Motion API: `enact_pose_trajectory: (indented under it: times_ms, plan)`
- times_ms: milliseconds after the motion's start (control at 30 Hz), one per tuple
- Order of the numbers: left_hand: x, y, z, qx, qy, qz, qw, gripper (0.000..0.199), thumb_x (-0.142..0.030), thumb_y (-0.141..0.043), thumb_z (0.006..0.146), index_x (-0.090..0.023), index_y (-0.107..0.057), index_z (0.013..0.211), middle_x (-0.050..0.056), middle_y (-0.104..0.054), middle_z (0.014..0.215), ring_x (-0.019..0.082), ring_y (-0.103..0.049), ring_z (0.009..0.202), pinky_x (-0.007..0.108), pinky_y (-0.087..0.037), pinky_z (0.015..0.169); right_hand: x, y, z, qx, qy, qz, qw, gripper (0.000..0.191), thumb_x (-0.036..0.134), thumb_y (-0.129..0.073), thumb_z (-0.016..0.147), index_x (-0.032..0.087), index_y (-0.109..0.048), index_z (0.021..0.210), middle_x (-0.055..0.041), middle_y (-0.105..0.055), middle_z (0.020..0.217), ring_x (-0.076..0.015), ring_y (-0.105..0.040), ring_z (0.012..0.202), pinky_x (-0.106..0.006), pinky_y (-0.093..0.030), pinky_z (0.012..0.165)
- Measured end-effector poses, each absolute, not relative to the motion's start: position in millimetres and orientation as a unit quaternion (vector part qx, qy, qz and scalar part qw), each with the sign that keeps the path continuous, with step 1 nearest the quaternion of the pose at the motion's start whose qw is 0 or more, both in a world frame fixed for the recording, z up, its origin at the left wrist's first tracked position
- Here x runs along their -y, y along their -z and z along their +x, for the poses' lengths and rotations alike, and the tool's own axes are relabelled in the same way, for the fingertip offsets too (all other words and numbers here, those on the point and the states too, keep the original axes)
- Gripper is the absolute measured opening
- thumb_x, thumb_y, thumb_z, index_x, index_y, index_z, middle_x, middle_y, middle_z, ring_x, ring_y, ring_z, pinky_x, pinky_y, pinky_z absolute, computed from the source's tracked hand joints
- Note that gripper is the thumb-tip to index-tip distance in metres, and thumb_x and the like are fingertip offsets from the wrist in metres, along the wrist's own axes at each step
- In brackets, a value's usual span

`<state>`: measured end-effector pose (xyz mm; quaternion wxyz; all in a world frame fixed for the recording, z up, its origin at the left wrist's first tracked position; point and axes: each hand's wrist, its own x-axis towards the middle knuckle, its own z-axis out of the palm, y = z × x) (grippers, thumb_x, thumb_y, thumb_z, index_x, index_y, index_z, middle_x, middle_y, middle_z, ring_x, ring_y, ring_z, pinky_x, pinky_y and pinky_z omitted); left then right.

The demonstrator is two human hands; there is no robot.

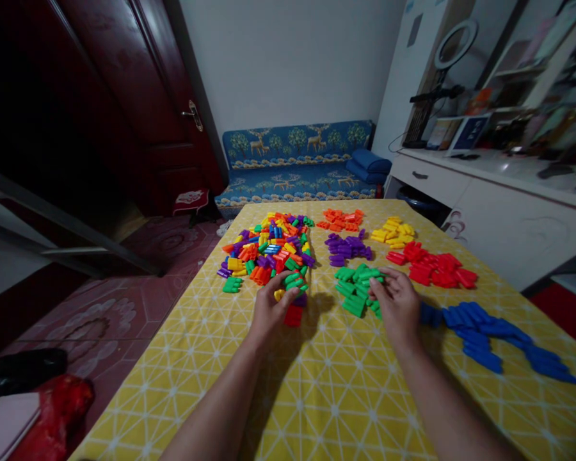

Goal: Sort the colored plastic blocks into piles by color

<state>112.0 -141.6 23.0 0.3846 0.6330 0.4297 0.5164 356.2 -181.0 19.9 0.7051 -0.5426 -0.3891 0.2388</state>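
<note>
Filling most of the view, a bench [317, 397] under a yellow, white-lined cloth stretches away from the wearer, who is at six o'clock. Past its far edge, at twelve, is a blue sofa [292, 176] patterned with deer.

At eleven o'clock on the bench spreads a mixed heap [269, 250] of small plastic blocks in many colours; this looks like the share left over, and it is sizeable. Six single-colour groups seem to be the part done: the blue group [475, 336] at three, the red group [434, 266] at two, the green group [352, 304] just past centre towards one, the purple group [348, 248] beyond it, the orange group [340, 221] near twelve, and the yellow group [393, 232] at one.

The left hand [271, 307], by the heap's near edge, has its fingers pinching a green block [294, 282]. The right hand [396, 301] reaches the green group, its fingers and thumb pinching another green piece [375, 278] there; whether that piece is lifted, I cannot tell.
</note>
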Motion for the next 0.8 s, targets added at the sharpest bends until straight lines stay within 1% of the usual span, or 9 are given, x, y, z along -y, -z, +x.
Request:
enact_pose_trajectory:
  times_ms: [67,167,267,367,500,600,700,767,800]
  plan:
    - [140.8,-21.3,113.0,-0.418,-0.522,0.625,0.403,0.04,-0.032,-0.069,0.079,-0.014,-0.065,0.115,0.008,-0.074,0.101,0.019,-0.069,0.089,0.03,-0.055,0.084,178.5,-17.3,360.0,0.413,-0.235,-0.546,0.69,0.041,0.04,-0.075,0.07,0.018,-0.06,0.101,-0.0051,-0.068,0.083,-0.0157,-0.064,0.061,-0.027,-0.054,0.053]
    - [141.3,-19.7,115.3,-0.394,-0.524,0.618,0.434,0.041,-0.03,-0.069,0.08,-0.014,-0.063,0.117,0.009,-0.073,0.101,0.019,-0.07,0.088,0.029,-0.056,0.081,174.1,-12.0,355.2,0.443,-0.251,-0.553,0.66,0.038,0.041,-0.072,0.073,0.017,-0.063,0.102,-0.0057,-0.07,0.078,-0.0185,-0.067,0.063,-0.031,-0.058,0.057]
    - [142.3,-19.9,116.1,-0.387,-0.518,0.632,0.427,0.039,-0.029,-0.068,0.081,-0.014,-0.063,0.117,0.01,-0.073,0.101,0.019,-0.071,0.088,0.029,-0.057,0.08,170.1,-7.5,347.5,0.455,-0.271,-0.562,0.635,0.04,0.041,-0.07,0.075,0.016,-0.066,0.106,-0.0054,-0.07,0.074,-0.0205,-0.069,0.064,-0.034,-0.06,0.06]
    - [143.1,-20.3,116.4,-0.374,-0.513,0.65,0.418,0.037,-0.029,-0.066,0.083,-0.015,-0.063,0.116,0.01,-0.073,0.102,0.019,-0.071,0.088,0.029,-0.057,0.08,167.9,-5.1,343.7,0.468,-0.298,-0.559,0.617,0.044,0.04,-0.069,0.074,0.014,-0.066,0.109,-0.0061,-0.071,0.077,-0.0211,-0.07,0.065,-0.034,-0.061,0.061]
    - [145.6,-20.5,118.7,-0.363,-0.505,0.66,0.421,0.037,-0.03,-0.066,0.083,-0.014,-0.062,0.117,0.01,-0.073,0.101,0.019,-0.071,0.089,0.03,-0.057,0.081,166.6,-4.0,343.5,0.481,-0.315,-0.572,0.584,0.039,0.039,-0.067,0.073,0.014,-0.069,0.103,-0.0064,-0.072,0.071,-0.0224,-0.071,0.063,-0.035,-0.061,0.059]
    - [148.3,-22.1,120.8,-0.361,-0.494,0.661,0.433,0.039,-0.032,-0.066,0.083,-0.014,-0.062,0.118,0.01,-0.073,0.1,0.019,-0.071,0.088,0.029,-0.057,0.08,166.0,-3.7,343.2,0.493,-0.308,-0.579,0.571,0.035,0.037,-0.066,0.072,0.014,-0.071,0.099,-0.0067,-0.072,0.069,-0.0224,-0.07,0.061,-0.034,-0.059,0.057]
    - [149.9,-23.4,121.6,-0.363,-0.489,0.663,0.436,0.04,-0.033,-0.065,0.084,-0.014,-0.061,0.119,0.01,-0.073,0.1,0.019,-0.071,0.086,0.028,-0.057,0.077,165.7,-3.5,342.2,0.531,-0.296,-0.578,0.544,0.033,0.034,-0.063,0.074,0.015,-0.071,0.099,-0.0069,-0.072,0.07,-0.0213,-0.069,0.059,-0.032,-0.057,0.054]
    - [150.0,-23.2,121.4,-0.365,-0.485,0.666,0.435,0.04,-0.033,-0.065,0.084,-0.015,-0.061,0.12,0.011,-0.073,0.101,0.019,-0.071,0.085,0.028,-0.057,0.077,165.7,-3.8,341.6,0.57,-0.276,-0.574,0.519,0.03,0.032,-0.062,0.076,0.016,-0.072,0.099,-0.007,-0.072,0.073,-0.0199,-0.068,0.059,-0.032,-0.056,0.056]
    - [149.8,-22.9,121.2,-0.367,-0.481,0.668,0.434,0.041,-0.034,-0.065,0.085,-0.015,-0.061,0.12,0.011,-0.073,0.101,0.019,-0.071,0.085,0.029,-0.057,0.076,165.8,-4.4,341.2,0.589,-0.257,-0.572,0.51,0.029,0.031,-0.061,0.076,0.016,-0.072,0.099,-0.0076,-0.072,0.078,-0.0188,-0.067,0.058,-0.032,-0.056,0.058]
